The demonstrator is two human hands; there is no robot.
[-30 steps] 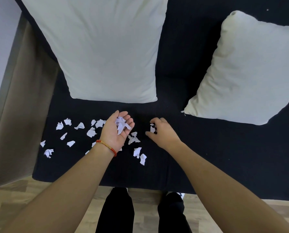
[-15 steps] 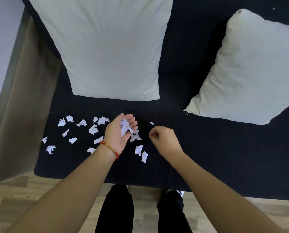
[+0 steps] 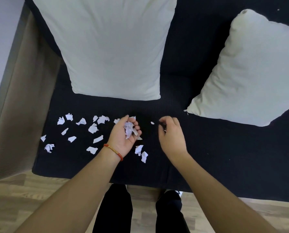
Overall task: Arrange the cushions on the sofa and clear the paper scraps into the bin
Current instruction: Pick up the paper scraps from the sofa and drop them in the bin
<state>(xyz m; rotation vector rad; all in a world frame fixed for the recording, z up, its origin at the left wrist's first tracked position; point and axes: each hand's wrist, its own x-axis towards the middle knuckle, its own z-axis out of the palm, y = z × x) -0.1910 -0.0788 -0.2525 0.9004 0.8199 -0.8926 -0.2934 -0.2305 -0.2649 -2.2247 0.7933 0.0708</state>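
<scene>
Paper scraps [image 3: 129, 129] are held as a small bunch in the left hand [image 3: 123, 137], which is turned palm up with the fingers curled around them. More loose scraps [image 3: 93, 128] are scattered on the dark sofa seat [image 3: 207, 157], mostly to the left of this hand, and two lie just below it. No common direction is seen among them. The right hand [image 3: 171, 137] is kept near, its fingers bent; whether something is pinched cannot be told. Two white cushions [image 3: 111, 47] are leaned against the backrest
</scene>
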